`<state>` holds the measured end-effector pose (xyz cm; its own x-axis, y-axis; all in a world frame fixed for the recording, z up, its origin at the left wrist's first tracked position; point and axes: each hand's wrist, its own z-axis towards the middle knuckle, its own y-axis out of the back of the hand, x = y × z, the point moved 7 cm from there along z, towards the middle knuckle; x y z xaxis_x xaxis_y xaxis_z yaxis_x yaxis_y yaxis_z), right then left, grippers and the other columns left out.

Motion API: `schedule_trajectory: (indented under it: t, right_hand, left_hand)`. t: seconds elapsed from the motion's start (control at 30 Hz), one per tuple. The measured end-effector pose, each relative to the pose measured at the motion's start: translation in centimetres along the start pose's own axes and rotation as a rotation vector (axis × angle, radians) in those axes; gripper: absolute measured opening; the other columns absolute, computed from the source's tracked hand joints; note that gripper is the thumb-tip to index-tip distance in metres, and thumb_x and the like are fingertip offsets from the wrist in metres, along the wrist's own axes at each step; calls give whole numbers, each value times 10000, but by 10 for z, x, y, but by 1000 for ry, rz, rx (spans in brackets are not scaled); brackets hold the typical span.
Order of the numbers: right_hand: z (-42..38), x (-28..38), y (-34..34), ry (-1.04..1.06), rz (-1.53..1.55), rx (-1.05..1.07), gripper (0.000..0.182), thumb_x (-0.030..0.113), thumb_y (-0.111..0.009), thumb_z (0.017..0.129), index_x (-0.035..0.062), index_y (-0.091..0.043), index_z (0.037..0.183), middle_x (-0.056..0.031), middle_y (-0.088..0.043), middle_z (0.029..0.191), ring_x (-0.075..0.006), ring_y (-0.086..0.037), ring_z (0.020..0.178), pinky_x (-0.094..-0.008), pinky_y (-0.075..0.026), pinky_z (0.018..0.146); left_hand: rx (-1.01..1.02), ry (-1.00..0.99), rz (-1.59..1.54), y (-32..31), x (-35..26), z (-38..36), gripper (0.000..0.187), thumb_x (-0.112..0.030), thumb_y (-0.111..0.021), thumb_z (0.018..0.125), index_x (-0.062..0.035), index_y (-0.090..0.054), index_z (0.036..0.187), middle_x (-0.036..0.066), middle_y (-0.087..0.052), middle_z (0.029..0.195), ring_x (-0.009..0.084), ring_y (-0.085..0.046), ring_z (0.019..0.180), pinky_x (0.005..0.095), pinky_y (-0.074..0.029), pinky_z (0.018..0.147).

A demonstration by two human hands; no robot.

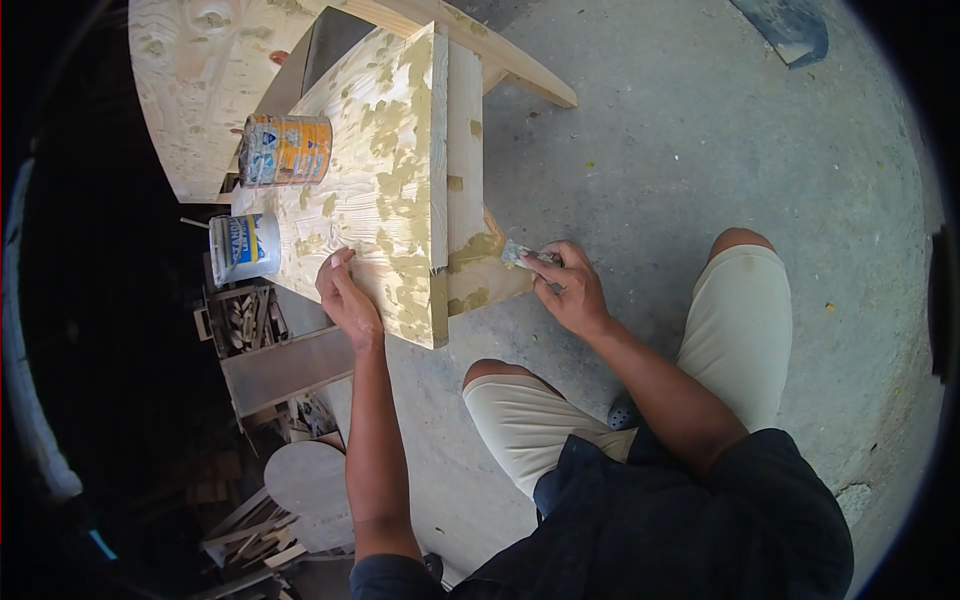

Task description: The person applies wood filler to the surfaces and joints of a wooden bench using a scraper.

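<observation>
My left hand (pixel 349 298) rests on the pale wooden top (pixel 350 190), its fingers apart and holding nothing. The top carries many greenish-tan filler patches, densest along the edge nearest me. In my right hand (pixel 573 290) is a small putty-smeared scraper (pixel 516 253), pinched between the fingers, with its blade at the wooden side piece (pixel 480 275) below the top's edge. Filler patches mark that side piece too. An orange and blue can (pixel 287 150) and a white tub (pixel 245 247) with a blue and yellow label stand on the far part of the top.
Another patched wooden panel (pixel 180 90) lies at the upper left. A wooden leg (pixel 530 78) juts out over the grey concrete floor (pixel 650 180). Wood scraps (pixel 250 320) and a round grey board (pixel 305 485) are at the lower left. A dark object (pixel 785 30) lies top right.
</observation>
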<state>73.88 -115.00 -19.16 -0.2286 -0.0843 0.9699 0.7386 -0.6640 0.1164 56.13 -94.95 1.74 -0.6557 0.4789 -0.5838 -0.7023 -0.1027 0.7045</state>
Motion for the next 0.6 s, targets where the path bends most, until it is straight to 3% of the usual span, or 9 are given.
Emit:
schedule_trajectory:
  t: [0.07,0.17,0.33,0.6]
  right_hand:
    - [-4,2,0,89,-35,-16,389,43,-681,778,150,-720,1150,-109,-586,986,-257,-586,906,-356,-501,784]
    - [-7,-19,-4,-32,-52,18,379,59,-681,769,156,-724,1133,-123,-582,983,-285,-584,916,-396,-495,803]
    - [16,3,3,-131,220,-73,372,89,-666,844,145,-685,1211,-124,-590,1009,-256,-607,907,-352,-498,803]
    - [10,-16,-17,-133,244,-27,382,86,-670,844,149,-683,1220,-113,-580,995,-226,-614,858,-323,-500,775]
  left_hand:
    - [1,3,-12,-1,5,1,382,-272,-464,1018,34,-685,958,111,-642,1093,225,-509,1109,347,-381,992]
    - [-3,-12,-21,0,5,2,379,-271,-467,1016,33,-685,955,112,-643,1087,224,-509,1107,345,-381,989]
    - [-13,-10,-32,0,3,1,381,-274,-471,1015,35,-686,960,111,-645,1080,223,-509,1100,340,-380,979]
    - [-1,-26,-35,0,4,1,384,-275,-469,1016,36,-688,964,107,-647,1070,223,-510,1092,341,-371,982]
